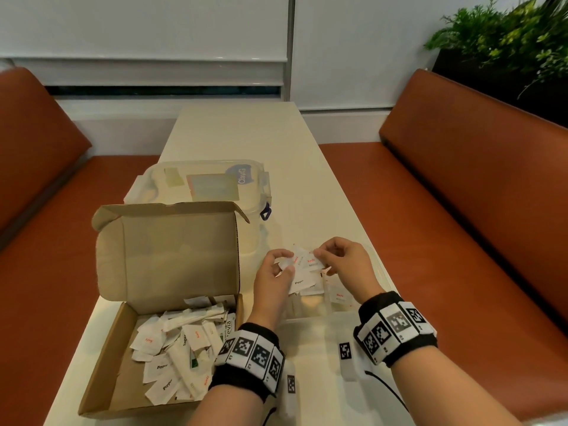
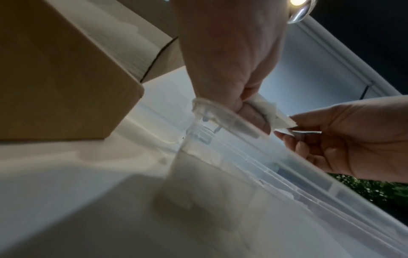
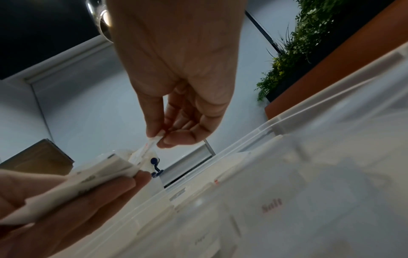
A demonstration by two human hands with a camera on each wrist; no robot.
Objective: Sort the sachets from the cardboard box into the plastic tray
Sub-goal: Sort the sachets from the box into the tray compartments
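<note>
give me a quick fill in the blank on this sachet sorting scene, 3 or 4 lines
1. The left hand holds a bunch of ____.
2. The right hand pinches a sachet printed with the word ____.
3. The cardboard box sits to the ____ of the hands.
4. The tray already holds a sachet marked ____.

Missing words: sachets; Salt; left; Salt

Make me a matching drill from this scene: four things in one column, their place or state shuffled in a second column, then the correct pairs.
Things:
1. cardboard box
2. lidded container
3. left hand
4. right hand

Places or states:
A. closed, behind the box
B. pinches one salt sachet
C. open, loose sachets inside
D. holds a bunch of sachets over the plastic tray

Pairs: 1-C, 2-A, 3-D, 4-B
</note>
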